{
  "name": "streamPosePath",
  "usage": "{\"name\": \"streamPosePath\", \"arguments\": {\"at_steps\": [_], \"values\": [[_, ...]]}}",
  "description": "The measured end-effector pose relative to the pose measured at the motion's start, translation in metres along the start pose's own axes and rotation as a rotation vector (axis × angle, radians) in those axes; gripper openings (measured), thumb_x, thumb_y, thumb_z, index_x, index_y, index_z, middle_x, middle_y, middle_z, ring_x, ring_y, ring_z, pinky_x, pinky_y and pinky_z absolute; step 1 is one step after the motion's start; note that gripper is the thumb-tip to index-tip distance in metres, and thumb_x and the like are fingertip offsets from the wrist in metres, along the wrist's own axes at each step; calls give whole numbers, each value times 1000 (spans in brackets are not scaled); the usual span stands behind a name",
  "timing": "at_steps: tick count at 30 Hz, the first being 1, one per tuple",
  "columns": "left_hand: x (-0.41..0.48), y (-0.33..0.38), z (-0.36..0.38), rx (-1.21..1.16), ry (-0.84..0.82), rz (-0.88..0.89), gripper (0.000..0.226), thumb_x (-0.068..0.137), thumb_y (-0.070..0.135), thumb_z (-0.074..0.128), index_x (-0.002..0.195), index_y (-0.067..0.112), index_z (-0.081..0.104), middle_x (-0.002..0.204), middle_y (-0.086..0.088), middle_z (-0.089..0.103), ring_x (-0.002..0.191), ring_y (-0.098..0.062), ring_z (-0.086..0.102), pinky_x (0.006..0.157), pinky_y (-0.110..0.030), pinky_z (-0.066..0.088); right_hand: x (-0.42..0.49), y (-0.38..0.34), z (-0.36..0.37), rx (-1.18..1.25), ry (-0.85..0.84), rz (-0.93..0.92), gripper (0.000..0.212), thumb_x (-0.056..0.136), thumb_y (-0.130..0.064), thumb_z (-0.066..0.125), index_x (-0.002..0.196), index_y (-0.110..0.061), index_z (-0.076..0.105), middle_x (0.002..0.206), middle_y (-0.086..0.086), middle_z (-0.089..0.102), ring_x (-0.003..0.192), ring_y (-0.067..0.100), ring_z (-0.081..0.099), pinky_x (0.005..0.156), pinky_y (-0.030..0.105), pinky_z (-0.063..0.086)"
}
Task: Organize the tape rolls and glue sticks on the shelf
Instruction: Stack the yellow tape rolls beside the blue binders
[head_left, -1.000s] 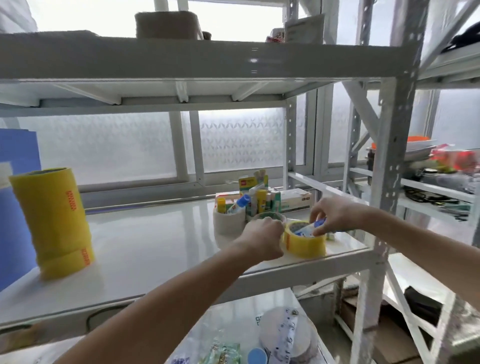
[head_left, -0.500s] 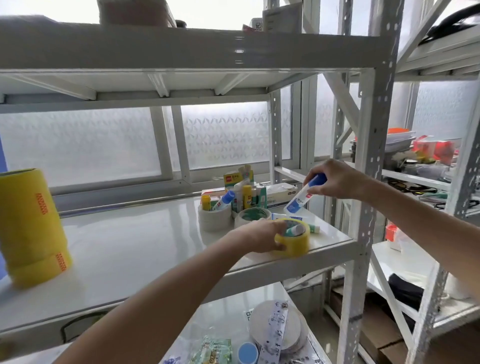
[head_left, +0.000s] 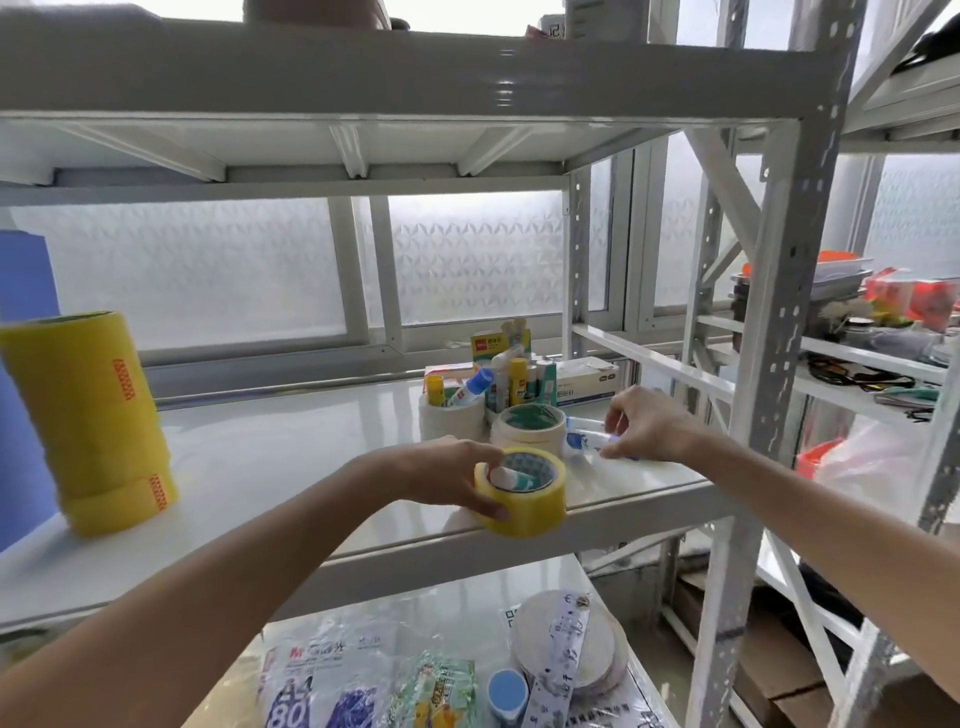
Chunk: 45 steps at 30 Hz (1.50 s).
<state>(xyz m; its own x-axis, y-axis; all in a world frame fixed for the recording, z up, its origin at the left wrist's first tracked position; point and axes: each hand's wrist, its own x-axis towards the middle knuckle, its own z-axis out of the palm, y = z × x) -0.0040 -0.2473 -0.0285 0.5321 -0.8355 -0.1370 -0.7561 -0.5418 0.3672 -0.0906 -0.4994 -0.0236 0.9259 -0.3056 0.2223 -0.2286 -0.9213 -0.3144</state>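
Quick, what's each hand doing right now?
Left hand: gripping the yellow tape roll.
Right hand: pinching a glue stick lying on the shelf.

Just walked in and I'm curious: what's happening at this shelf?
A person is tidying stationery. Their left hand grips a yellow tape roll at the front edge of the shelf, with a glue stick inside it. Their right hand pinches a loose glue stick lying on the shelf. More stand in a white roll behind.
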Motion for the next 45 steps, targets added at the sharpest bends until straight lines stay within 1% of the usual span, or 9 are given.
{"name": "streamPosePath", "arguments": {"at_steps": [9,13,18,21,25,33,37,41,45], "values": [[6,-2,4,73,112,17,53,79,49,72,121,19,58,99,3,59,84,-17,54,68,-23,42,7,-7,26,-64,-83,70,39,77,-38,75,93,-4,68,94,10,71,80,19,61,78,34,53],[10,0,4,34,143,23,47,79,45,74,115,19,60,99,6,59,80,-12,56,68,-19,45,7,-26,4,39,30,-142,32,80,-33,74,100,-10,65,92,1,66,87,18,62,78,28,55],[10,-1,2,-83,136,40,48,76,37,78,115,14,64,89,2,66,70,-13,63,64,-21,54,-7,-74,-3,293,-389,-415,32,83,-26,73,110,-10,69,100,-1,67,82,5,61,71,15,52],[7,-1,2,-129,163,60,45,74,33,81,112,15,67,76,11,63,63,-9,61,60,-20,51,-5,-84,12,205,-418,-451,29,82,-32,73,106,-16,70,103,0,66,87,7,58,80,25,51],[9,-7,3,-147,161,40,37,73,34,81,101,14,66,78,7,65,66,-12,62,63,-23,54,-1,-76,12,314,-392,-504,19,83,-26,73,97,-13,72,88,-1,66,77,5,60,70,20,52],[12,-14,-5,-129,92,-7,27,74,35,80,77,25,56,99,-3,68,70,-15,63,62,-21,54,21,-25,-33,280,142,-325,13,77,-12,77,74,-2,70,64,2,65,58,12,56,60,31,49],[15,-15,-7,-143,70,-14,25,75,34,80,78,25,57,108,-8,68,73,-17,64,66,-24,55,9,-10,-15,-6,-87,-212,15,71,-9,79,82,-11,69,76,-3,63,75,15,61,62,16,44],[16,-16,-6,-154,75,-15,25,75,34,80,78,26,56,110,-8,67,73,-15,63,66,-24,55,2,-2,17,-125,-246,-169,18,73,-28,78,87,-22,68,93,-4,61,91,15,60,84,33,54],[15,-16,-5,-151,74,-9,24,76,34,79,79,29,56,110,-7,67,71,-14,62,66,-24,55,1,6,15,42,-297,-153,24,78,-28,75,98,-22,62,96,-1,62,92,18,62,89,34,54]]}}
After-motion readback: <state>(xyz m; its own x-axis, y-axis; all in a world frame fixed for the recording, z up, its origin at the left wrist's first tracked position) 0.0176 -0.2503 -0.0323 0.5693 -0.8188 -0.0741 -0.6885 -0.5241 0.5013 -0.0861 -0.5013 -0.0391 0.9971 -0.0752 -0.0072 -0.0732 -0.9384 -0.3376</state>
